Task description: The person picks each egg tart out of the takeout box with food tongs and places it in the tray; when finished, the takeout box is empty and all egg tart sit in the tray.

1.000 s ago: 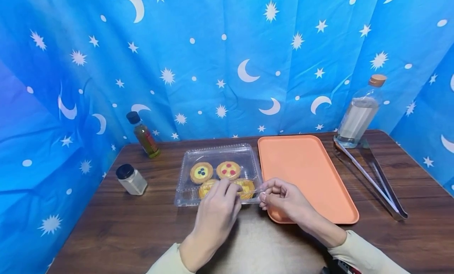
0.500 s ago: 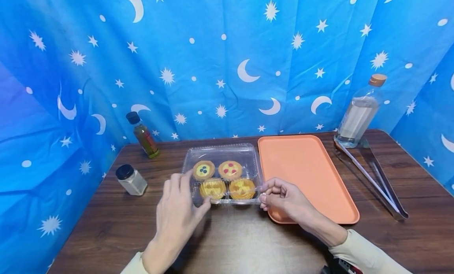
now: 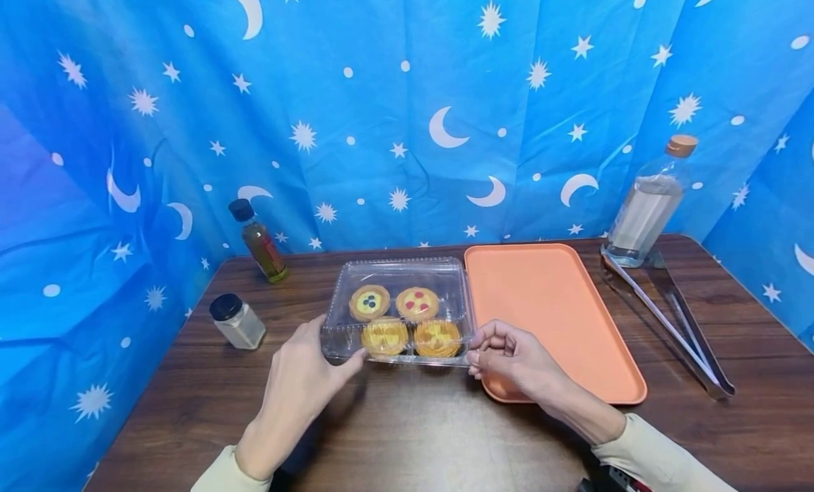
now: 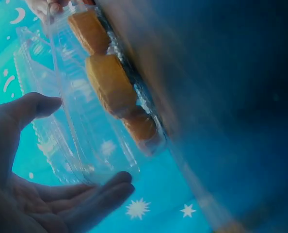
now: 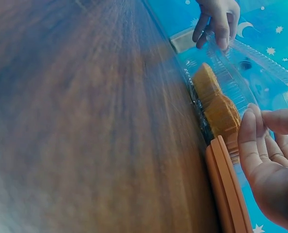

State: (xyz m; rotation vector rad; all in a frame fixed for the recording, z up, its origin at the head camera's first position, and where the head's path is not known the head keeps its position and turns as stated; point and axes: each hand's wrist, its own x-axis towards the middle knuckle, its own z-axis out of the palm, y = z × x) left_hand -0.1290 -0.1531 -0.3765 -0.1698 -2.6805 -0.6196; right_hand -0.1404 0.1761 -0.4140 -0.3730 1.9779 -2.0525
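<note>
A clear plastic clamshell container holds several tarts. In its back row are a tart with dark blue berries and one with red berries. Two golden-yellow tarts sit in front, including this right one. My left hand holds the container's left front corner, thumb on the front and fingers along the side. At the right front corner, my right hand pinches the plastic edge between thumb and fingers. In the left wrist view, my thumb lies against the clear rim.
Right of the container lies an orange tray, partly under my right hand. Metal tongs and a cork-topped clear bottle stand farther right. A dark-capped oil bottle and a black-lidded shaker are at left. A patterned blue curtain hangs behind.
My left hand has moved from the container's front middle to its left front corner. The container and tarts have shifted slightly right. My right hand has stayed at the right front corner.
</note>
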